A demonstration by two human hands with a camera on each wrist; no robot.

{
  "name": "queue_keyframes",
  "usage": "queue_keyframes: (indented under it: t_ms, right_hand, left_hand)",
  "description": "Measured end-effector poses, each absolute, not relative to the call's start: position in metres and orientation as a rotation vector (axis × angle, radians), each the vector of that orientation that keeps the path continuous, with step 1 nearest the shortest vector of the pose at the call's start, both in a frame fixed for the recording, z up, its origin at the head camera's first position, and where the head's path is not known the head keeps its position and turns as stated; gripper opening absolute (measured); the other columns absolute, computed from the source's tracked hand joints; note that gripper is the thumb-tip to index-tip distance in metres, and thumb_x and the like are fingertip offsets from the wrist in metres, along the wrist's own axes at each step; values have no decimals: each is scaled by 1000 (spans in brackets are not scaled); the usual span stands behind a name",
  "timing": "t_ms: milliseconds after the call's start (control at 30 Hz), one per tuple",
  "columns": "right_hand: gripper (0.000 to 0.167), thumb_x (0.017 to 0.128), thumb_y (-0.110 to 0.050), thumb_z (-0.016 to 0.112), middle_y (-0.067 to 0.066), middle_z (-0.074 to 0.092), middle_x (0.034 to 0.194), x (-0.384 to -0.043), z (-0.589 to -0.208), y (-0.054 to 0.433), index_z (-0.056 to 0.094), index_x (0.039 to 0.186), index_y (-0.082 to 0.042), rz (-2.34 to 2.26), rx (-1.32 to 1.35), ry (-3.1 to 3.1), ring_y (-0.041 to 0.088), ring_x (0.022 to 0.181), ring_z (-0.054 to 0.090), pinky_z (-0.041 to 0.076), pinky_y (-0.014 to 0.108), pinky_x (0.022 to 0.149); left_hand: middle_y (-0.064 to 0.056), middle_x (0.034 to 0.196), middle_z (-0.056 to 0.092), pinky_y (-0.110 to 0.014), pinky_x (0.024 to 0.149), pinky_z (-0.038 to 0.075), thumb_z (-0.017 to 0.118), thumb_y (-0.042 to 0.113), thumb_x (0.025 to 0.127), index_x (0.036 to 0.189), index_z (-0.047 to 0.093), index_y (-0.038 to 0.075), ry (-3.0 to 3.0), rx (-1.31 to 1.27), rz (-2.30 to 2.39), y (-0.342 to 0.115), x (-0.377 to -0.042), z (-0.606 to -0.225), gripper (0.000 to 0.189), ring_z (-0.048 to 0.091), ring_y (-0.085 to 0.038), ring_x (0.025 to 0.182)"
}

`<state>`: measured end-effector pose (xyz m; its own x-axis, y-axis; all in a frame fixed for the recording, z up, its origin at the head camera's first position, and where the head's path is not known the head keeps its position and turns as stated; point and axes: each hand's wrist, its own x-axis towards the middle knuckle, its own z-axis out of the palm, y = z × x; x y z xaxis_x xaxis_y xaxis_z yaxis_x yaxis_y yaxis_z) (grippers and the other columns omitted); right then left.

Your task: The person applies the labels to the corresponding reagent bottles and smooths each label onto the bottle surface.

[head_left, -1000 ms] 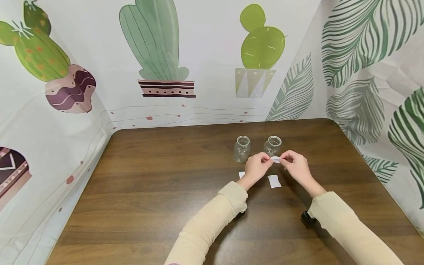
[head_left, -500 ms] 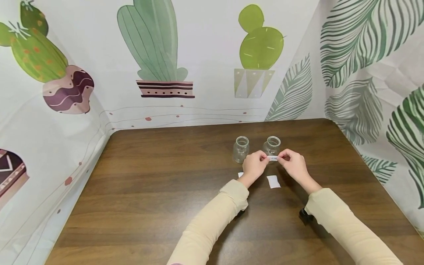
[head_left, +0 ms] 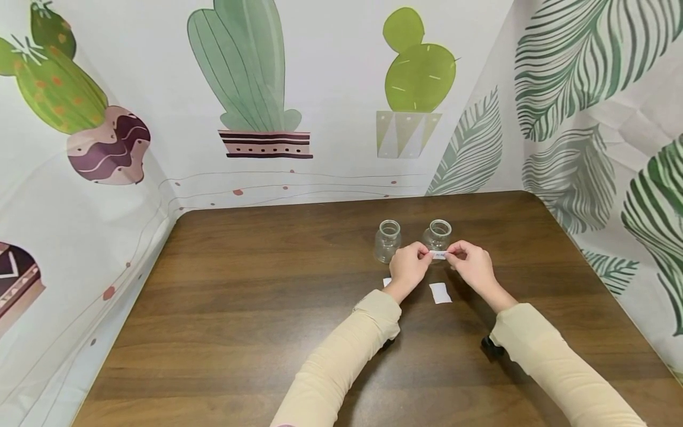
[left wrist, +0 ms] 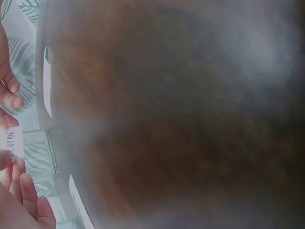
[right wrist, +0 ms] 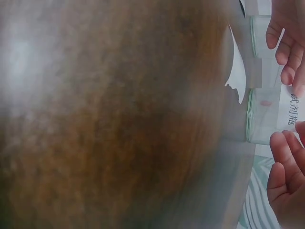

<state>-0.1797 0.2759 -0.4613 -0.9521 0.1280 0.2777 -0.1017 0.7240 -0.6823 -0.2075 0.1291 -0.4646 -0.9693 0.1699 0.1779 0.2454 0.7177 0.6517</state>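
Both hands pinch the ends of a small white paper label (head_left: pixel 439 255) with dark written characters, held in front of the right-hand glass jar (head_left: pixel 439 230). My left hand (head_left: pixel 409 264) grips its left end; my right hand (head_left: pixel 475 264) has the other end. In the right wrist view the label (right wrist: pixel 289 109) overlaps the jar's side near its base; whether it presses on the glass all along cannot be told. A second clear glass jar (head_left: pixel 388 242) stands upright just left, behind my left hand. Both jars have no lid.
A white slip of paper (head_left: pixel 440 293) lies on the wooden table (head_left: pixel 256 308) before the right jar. Another slip (head_left: pixel 386 281), partly hidden by my left hand, lies before the left jar; writing shows on it in the left wrist view. A patterned cloth (head_left: pixel 341 89) hangs behind.
The label was bowed upward a second ago and is now stretched straight across the front of the right jar. The hands have barely moved; the jars stand where they were.
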Motion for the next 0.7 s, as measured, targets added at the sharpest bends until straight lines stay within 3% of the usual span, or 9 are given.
queue_keyframes:
  t_ms: [333,600,700]
  right_hand:
    - [10,78,-5,63,16,66,78,-174,-461,279,61,86,0,1104,47,-2621,-3,54,51,41,18,49]
    - [23,77,-4,62,16,67,87,-166,-457,279,61,98,3,989,129,-2673,20,67,62,44,20,57]
    - [32,78,-5,60,16,67,90,-163,-456,280,58,108,4,983,147,-2732,20,67,63,43,21,56]
  left_hand:
    - [13,64,62,-19,47,32,63,35,79,74,64,24,-2784,-399,-985,128,-206,-465,12,54,-6,57]
    - [12,66,62,-18,47,30,61,35,80,74,63,24,-2815,-410,-944,128,-208,-466,13,54,-5,58]
    - [13,66,62,-19,47,33,62,35,79,73,63,24,-2811,-415,-914,128,-209,-467,12,54,-5,58]
